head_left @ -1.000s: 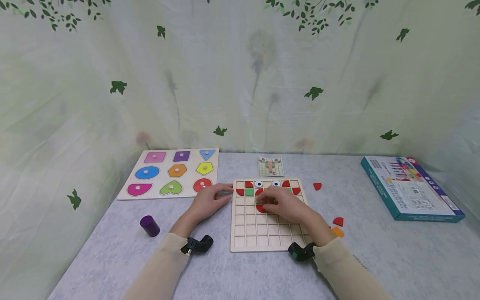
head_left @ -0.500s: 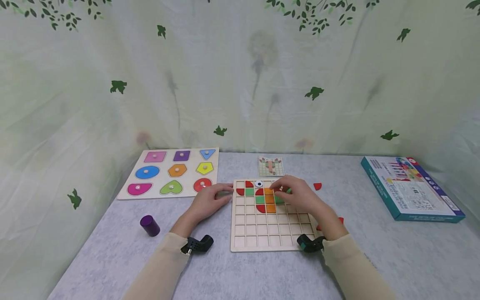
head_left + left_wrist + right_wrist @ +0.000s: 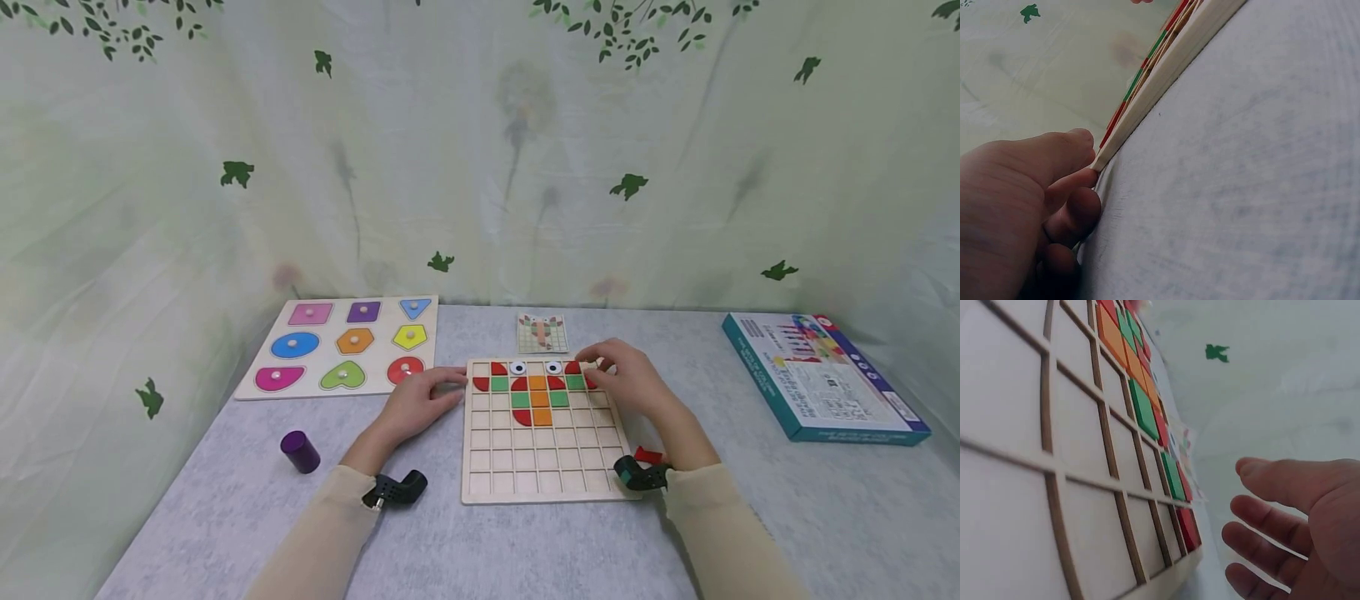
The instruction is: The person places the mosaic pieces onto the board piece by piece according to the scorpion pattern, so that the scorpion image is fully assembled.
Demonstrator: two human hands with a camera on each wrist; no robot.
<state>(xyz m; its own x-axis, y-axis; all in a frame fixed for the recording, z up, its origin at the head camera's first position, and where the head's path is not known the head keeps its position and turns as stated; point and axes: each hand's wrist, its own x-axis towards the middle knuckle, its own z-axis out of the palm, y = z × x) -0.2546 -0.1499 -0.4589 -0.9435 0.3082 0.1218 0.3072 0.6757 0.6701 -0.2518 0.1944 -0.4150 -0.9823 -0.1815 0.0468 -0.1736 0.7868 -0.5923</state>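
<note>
A wooden grid board (image 3: 547,462) lies flat on the table. Its upper rows hold red rounded tiles (image 3: 521,418), green square tiles (image 3: 558,399), orange square tiles (image 3: 540,399) and two round eye tiles (image 3: 553,367). My left hand (image 3: 416,404) rests at the board's upper left edge, its fingertips touching the rim. My right hand (image 3: 626,379) hovers by the upper right corner, fingers spread apart; the right wrist view shows nothing between its thumb and fingers. A small picture card (image 3: 542,335) lies just beyond the board. Loose red tiles (image 3: 648,456) are partly hidden beside my right wrist.
At the back left lies a shape puzzle board (image 3: 330,342) with coloured knobbed pieces. A purple cylinder (image 3: 300,452) stands nearer on the left. A flat box (image 3: 825,379) sits at the far right. A printed curtain (image 3: 480,167) hangs behind the table.
My right hand has moved right across the board, from the middle columns to the upper right corner. A green tile seen by its fingers earlier is no longer there. My left hand stays put.
</note>
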